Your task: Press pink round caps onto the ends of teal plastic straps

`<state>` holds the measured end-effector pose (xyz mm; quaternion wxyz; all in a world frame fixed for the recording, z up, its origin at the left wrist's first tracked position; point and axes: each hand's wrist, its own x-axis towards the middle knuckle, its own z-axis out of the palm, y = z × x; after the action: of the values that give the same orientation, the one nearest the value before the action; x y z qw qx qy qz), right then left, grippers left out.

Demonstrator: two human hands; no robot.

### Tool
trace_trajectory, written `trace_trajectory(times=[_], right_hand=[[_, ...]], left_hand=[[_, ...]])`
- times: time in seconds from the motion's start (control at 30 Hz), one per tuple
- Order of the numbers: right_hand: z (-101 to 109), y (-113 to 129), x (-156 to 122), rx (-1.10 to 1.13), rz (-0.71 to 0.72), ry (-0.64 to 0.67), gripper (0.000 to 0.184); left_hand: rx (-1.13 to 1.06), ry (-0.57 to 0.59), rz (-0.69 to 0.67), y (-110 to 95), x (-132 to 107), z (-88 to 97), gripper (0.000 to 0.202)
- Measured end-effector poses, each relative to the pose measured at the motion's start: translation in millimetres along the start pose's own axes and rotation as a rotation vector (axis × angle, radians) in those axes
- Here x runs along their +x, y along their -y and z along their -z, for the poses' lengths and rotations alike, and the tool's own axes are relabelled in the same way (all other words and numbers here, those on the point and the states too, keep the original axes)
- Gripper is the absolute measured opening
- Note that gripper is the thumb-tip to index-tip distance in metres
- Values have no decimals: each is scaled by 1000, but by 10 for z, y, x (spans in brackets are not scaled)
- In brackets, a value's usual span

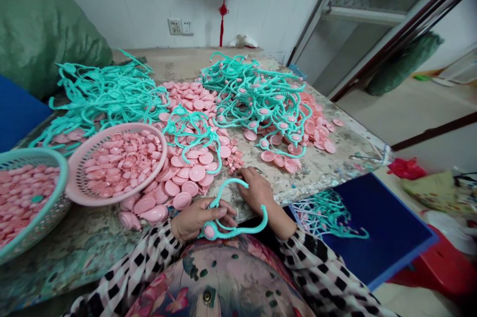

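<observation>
My left hand point(199, 220) is closed around a turquoise toy stethoscope point(238, 231) with a pink oval set in its round joint. Its two curved arms reach right, toward my right wrist; their ends look bare. My right hand point(257, 190) rests at the table's front edge with its fingers bent down, beside a small cluster of pink ear tips point(234, 158). Its fingertips are partly hidden, so what they pinch does not show. Round pink pieces point(197, 173) lie loose beyond my left hand, with several turquoise tubes point(196, 128) on top of them.
A pink basket point(76, 193) and a green basket point(61, 168) of pink parts stand left. Turquoise heaps lie at back left point(108, 93) and back right point(261, 93). A blue box point(380, 227) with more turquoise pieces sits low right. A green sack point(48, 29) leans at left.
</observation>
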<state>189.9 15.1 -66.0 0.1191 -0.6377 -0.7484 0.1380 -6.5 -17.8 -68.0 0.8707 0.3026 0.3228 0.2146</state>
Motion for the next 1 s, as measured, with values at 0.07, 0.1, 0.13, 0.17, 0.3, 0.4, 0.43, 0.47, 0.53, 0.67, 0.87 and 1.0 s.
trace_trajectory(times=[0.07,0.1,0.13,0.17,0.3,0.4,0.43,0.47,0.53,0.67,0.87,1.0], right_hand=[[-11,-7,-10,1,4,-9,15],[-16,-10,-14,2,5,-13,15],[-21,-11,-18,3,6,-17,15],[-25,-12,-23,5,6,-22,15],[-38,-13,-40,15,15,-41,16],[-48,-22,-53,31,20,-62,17],[-52,-27,-57,38,22,-70,17],[-58,-32,-61,45,24,-77,17],[-69,-41,-67,61,30,-92,17],[-84,-52,-72,94,41,-118,17],[-89,-64,-73,124,51,-136,18],[-101,-78,-76,132,43,-146,21]], left_hand=[[-4,-1,3,-10,-5,-12,33],[-5,-2,3,-14,-8,-16,32],[-6,-3,2,-17,-10,-20,32],[-7,-4,3,-19,-12,-24,32],[-14,-4,2,-29,-15,-43,29],[-16,-4,-1,-26,-10,-48,28],[-16,-5,-3,-22,-7,-44,28],[-15,-6,-6,-16,-3,-37,28],[-10,-7,-10,0,4,-17,28],[6,-2,-10,25,8,18,27],[11,2,-9,11,2,1,29],[8,3,-11,-2,4,-14,29]])
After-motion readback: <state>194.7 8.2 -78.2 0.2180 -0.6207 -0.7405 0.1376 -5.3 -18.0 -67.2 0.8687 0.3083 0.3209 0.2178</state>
